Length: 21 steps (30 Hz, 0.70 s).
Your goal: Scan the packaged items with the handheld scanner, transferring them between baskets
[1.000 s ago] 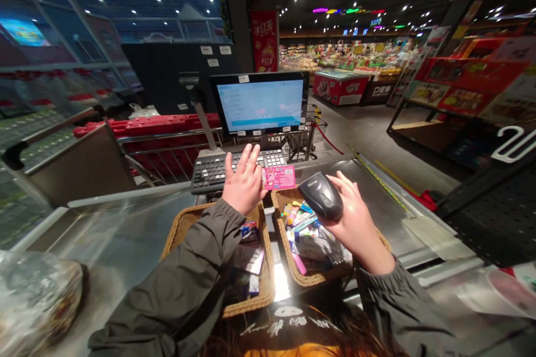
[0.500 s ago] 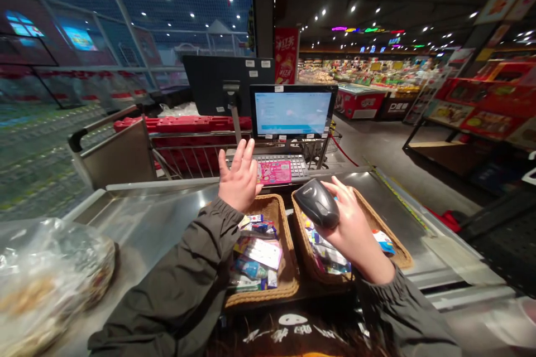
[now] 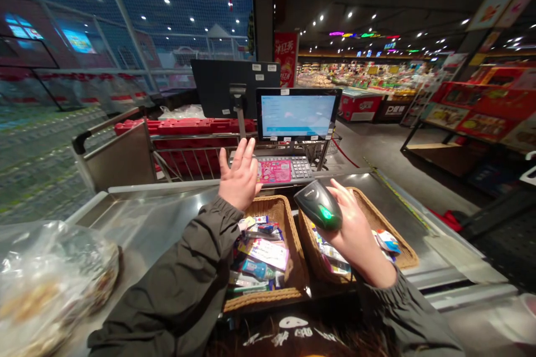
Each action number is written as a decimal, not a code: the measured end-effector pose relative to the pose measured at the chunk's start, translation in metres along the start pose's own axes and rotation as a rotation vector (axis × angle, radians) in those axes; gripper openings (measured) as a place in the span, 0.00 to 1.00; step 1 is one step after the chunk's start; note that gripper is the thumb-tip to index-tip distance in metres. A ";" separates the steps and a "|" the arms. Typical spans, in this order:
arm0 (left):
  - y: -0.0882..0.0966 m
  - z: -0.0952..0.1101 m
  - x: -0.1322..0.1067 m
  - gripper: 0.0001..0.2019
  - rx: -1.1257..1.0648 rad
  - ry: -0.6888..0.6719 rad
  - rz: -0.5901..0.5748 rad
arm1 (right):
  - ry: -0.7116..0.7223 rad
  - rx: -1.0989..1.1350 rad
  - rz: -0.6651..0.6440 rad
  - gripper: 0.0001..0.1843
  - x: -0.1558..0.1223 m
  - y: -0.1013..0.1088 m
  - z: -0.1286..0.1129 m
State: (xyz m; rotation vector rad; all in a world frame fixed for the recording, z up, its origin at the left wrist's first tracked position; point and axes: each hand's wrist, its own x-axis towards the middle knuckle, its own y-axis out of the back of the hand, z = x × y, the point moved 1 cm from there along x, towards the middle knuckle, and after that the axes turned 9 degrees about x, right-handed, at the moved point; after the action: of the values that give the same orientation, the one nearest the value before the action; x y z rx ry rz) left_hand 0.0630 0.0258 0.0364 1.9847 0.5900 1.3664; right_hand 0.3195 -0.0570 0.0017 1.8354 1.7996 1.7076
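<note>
My left hand (image 3: pixel 238 175) is raised above the left basket, several fingers spread upward. A flat pink packet (image 3: pixel 274 172) with a printed label sticks out from its right side, seemingly pinched by the thumb and a finger I cannot see. Wrapped in my right hand (image 3: pixel 354 228) is a black barcode scanner (image 3: pixel 316 198), a green light glowing on its top. The scanner head points forward and left, towards the packet but apart from it. Behind the packet lies a keyboard (image 3: pixel 300 167), partly covered from view.
Two wicker baskets, a left one (image 3: pixel 295 242) and a right one (image 3: pixel 404 248), hold small colourful packets on the metal counter (image 3: pixel 154 223). A lit monitor (image 3: pixel 297 117) stands behind the keyboard. A clear plastic bag (image 3: pixel 50 268) of food lies at left. Shopping carts (image 3: pixel 192 162) stand beyond.
The scanner's green light has come on. My view has shifted slightly, so baskets, keyboard and monitor appear further right. The packet has kept its place beside my left hand.
</note>
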 end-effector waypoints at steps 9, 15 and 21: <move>-0.010 -0.009 -0.013 0.17 -0.019 -0.029 -0.063 | -0.042 -0.003 -0.021 0.22 -0.002 -0.011 -0.002; -0.028 -0.014 -0.028 0.17 -0.009 -0.075 -0.127 | -0.053 0.004 -0.035 0.22 -0.002 -0.016 -0.004; -0.053 -0.014 -0.051 0.19 0.030 -0.135 -0.255 | -0.056 0.021 -0.046 0.21 -0.003 -0.021 -0.005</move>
State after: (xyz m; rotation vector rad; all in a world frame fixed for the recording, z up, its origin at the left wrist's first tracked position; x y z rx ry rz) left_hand 0.0318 0.0312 -0.0320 1.9313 0.7738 1.0666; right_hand 0.3034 -0.0552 -0.0125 1.8164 1.8302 1.6112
